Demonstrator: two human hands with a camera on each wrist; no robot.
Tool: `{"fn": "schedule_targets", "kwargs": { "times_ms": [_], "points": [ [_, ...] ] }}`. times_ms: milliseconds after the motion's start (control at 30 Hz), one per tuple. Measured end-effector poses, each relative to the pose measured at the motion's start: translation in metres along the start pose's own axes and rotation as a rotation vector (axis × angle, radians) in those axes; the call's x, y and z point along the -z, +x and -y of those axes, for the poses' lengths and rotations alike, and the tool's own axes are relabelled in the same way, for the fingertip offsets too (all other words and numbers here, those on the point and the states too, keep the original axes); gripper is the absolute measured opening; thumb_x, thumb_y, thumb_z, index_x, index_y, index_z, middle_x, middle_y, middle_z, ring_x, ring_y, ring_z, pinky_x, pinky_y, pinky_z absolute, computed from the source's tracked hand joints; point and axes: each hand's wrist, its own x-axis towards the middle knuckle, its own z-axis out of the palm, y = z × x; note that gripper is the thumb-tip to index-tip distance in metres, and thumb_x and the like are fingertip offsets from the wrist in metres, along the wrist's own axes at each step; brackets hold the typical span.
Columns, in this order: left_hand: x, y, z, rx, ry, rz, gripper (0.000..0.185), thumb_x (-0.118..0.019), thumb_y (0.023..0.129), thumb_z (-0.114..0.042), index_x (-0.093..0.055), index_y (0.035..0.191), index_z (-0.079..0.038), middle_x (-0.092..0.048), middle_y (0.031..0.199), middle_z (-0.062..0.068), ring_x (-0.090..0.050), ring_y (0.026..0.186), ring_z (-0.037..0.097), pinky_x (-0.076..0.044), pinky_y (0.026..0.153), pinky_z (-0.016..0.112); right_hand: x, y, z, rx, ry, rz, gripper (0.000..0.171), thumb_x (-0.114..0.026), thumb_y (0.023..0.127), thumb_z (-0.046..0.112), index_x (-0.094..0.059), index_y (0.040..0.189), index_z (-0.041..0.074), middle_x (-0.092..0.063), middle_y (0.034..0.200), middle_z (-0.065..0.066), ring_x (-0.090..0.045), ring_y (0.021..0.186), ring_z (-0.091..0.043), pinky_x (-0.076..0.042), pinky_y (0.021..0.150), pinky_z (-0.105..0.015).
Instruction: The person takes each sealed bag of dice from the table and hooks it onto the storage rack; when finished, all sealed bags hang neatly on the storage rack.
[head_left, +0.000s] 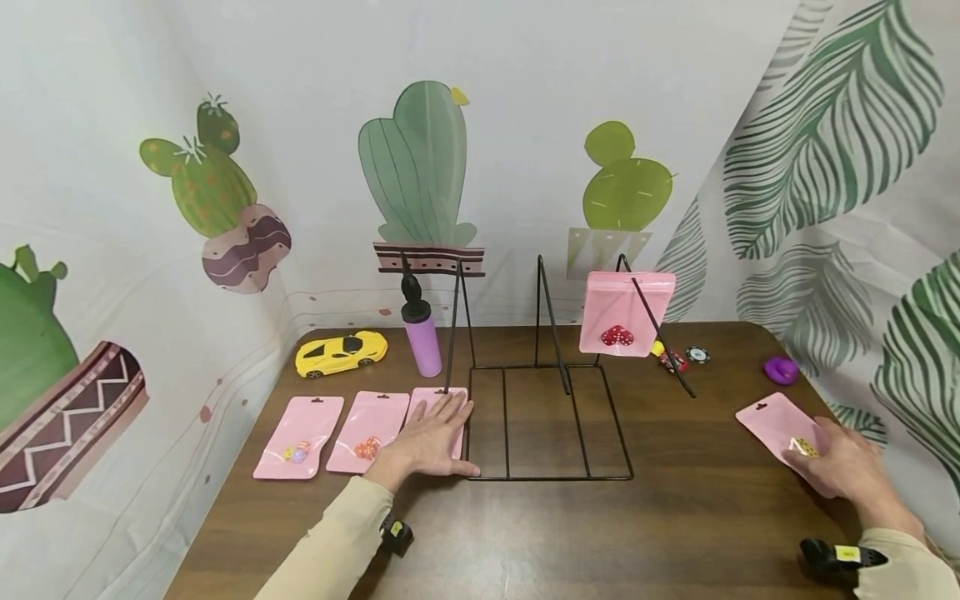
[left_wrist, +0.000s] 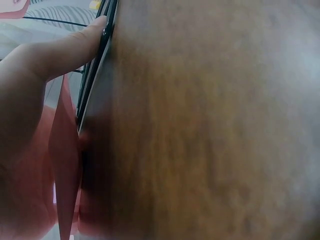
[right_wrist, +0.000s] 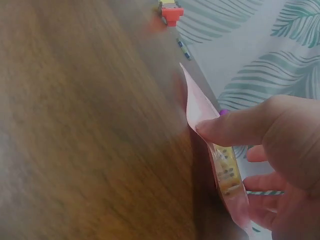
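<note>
**Right hand on the pouch at the table's right edge**

The right hand [head_left: 847, 467] lay over the near end of a pink pouch [head_left: 772, 421] beside the table's [head_left: 675, 533] right edge. Its thumb [right_wrist: 235, 125] pressed the pouch's face while the fingers curled beneath, pinching it. The pouch's long axis ran from the hand toward the far left, pointing at the wire rack [head_left: 547, 417]. The left hand [head_left: 431, 437] rested flat, fingers straight, on another pouch [head_left: 438, 400] against the rack's left edge, well apart.
</note>
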Motion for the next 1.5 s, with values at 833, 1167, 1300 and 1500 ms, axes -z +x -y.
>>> {"fn": "schedule_targets", "kwargs": {
  "times_ms": [833,1167,1300,1500],
  "points": [
    [0.001,0.001,0.0,0.012,0.01,0.01,0.116,-0.059,0.07,-0.081,-0.022,0.156,-0.014,-0.013,0.164,0.008,-0.015,0.15,0.031,-0.016,0.117,0.061,0.006,-0.009,0.003,-0.122,0.089,-0.054,0.096,-0.078,0.078,0.039,-0.025,0.142,-0.01,-0.034,0.106,-0.045,-0.034,0.1,-0.06,-0.038,0.075,-0.069],
    [0.001,0.001,-0.001,0.015,0.013,0.015,0.115,-0.058,0.07,-0.082,-0.022,0.156,-0.014,-0.013,0.164,0.007,-0.015,0.15,0.03,-0.016,0.117,0.061,0.009,-0.015,0.009,-0.191,0.14,-0.057,0.098,-0.078,0.079,0.041,-0.023,0.144,-0.008,-0.036,0.121,-0.046,-0.04,0.102,-0.062,-0.037,0.079,-0.067],
    [0.001,0.001,-0.001,0.019,0.013,0.011,0.116,-0.059,0.07,-0.082,-0.022,0.156,-0.014,-0.014,0.164,0.007,-0.015,0.15,0.03,-0.016,0.117,0.061,0.013,-0.017,0.013,-0.211,0.133,-0.048,0.101,-0.077,0.08,0.043,-0.018,0.146,-0.006,-0.039,0.125,-0.047,-0.042,0.101,-0.065,-0.039,0.079,-0.067],
    [0.002,0.001,-0.001,0.018,0.013,0.014,0.115,-0.059,0.07,-0.081,-0.021,0.156,-0.014,-0.013,0.164,0.007,-0.014,0.151,0.03,-0.016,0.117,0.061,0.018,-0.021,0.026,-0.155,0.149,-0.093,0.104,-0.077,0.08,0.042,-0.013,0.153,0.003,-0.038,0.13,-0.046,-0.04,0.1,-0.068,-0.037,0.078,-0.069]
  ]
}}
